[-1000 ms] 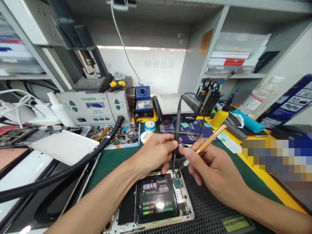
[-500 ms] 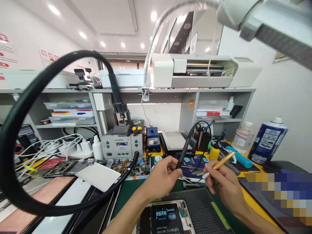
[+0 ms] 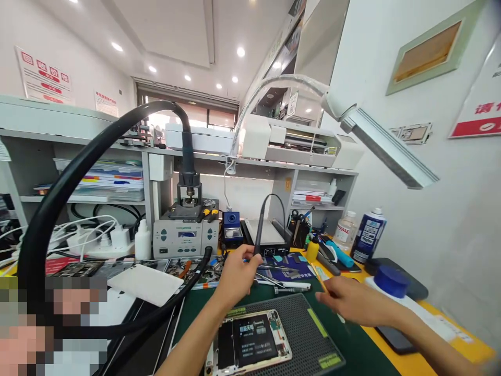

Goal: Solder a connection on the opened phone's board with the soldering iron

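Note:
An opened phone (image 3: 250,342) with a black battery lies on a dark mesh mat (image 3: 305,326) near the bench's front edge. Above it, my left hand (image 3: 237,274) is closed on a black soldering iron (image 3: 259,232) whose cord loops upward. My right hand (image 3: 346,300) hovers low over the green mat to the right of the phone. Its fingers are closed round a thin gold tool (image 3: 321,279), which is partly blurred.
A grey rework station (image 3: 186,237) with a thick black hose (image 3: 78,177) stands at the back. Beside it are a hot plate (image 3: 270,235), a yellow bottle (image 3: 312,250), a blue spray can (image 3: 368,235) and a parts tray (image 3: 191,269). A lamp arm (image 3: 383,146) hangs overhead.
Both hands have lifted away from the phone's board. The left hand carried the soldering iron up and back; the right hand moved out to the right with the gold tool. The camera tilted upward.

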Available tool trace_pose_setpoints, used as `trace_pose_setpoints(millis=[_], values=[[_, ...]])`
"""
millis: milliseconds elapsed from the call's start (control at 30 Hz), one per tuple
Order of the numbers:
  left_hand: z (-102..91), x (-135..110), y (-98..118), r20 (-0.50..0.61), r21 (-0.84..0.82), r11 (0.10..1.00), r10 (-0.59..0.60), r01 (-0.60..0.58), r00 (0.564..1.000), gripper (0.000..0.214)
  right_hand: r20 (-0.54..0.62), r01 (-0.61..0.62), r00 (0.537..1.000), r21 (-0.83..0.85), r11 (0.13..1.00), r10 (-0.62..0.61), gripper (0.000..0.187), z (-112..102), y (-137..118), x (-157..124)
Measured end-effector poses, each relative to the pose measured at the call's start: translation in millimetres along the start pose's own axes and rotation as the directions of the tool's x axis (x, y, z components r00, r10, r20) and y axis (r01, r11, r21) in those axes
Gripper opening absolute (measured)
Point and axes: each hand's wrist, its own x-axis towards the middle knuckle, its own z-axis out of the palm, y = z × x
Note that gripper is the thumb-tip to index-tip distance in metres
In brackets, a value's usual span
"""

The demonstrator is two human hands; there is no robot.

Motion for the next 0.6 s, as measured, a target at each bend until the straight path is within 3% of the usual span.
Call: trace_pose_setpoints(millis=[100, 267, 433, 600], values=[[-3.4, 2.0, -1.2, 0.0, -0.103, 0.995, -0.018, 0.018, 1.0, 0.033, 0.09, -0.002, 0.996, -0.241, 0.971, 0.025, 0.02, -7.0, -5.2, 18.5], [-5.9, 4.2, -3.8, 0.022, -0.189, 0.982, 0.007, -0.003, 1.0, 0.034, 0.139, 0.039, 0.99, -0.382, 0.923, 0.015, 0.029, -5.1, -27.3, 68.8], [-7.8, 4.3, -5.3, 0.042, -0.187, 0.981, 0.06, -0.051, 0.997, 0.034, 0.134, 0.132, 0.986, -0.293, 0.947, -0.096, 0.029, 1.1, -42.1, 87.7], [-5.8, 4.4, -8.0, 0.075, -0.096, 0.99, 0.11, -0.102, 0.991, 0.033, 0.038, 0.271, 0.962, 0.014, 0.963, -0.271, 0.025, -5.0, -53.5, 62.8]])
